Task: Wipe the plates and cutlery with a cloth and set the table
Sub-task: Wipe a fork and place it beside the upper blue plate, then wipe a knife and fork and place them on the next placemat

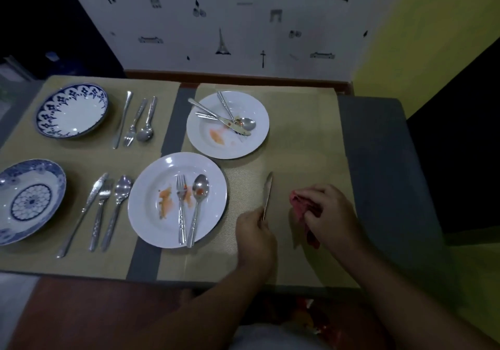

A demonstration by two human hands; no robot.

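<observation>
My left hand [254, 232] grips a table knife [267, 193] by the handle, its blade pointing away over the placemat. My right hand [328, 211] is closed on a crumpled red cloth [300, 201], just right of the knife. A white plate [151, 214] smeared with orange sauce sits left of my left hand, with a fork [181, 203] and a spoon [198, 203] lying on it. Behind it, a second dirty white plate [257, 136] carries several soiled pieces of cutlery [230, 119].
Two blue-patterned plates [71, 111] [29, 201] stand on the left placemat, each with a knife, fork and spoon laid to its right [136, 118] [101, 209]. Tan placemats [305, 138] cover a grey table [378, 160]. A papered wall rises directly behind.
</observation>
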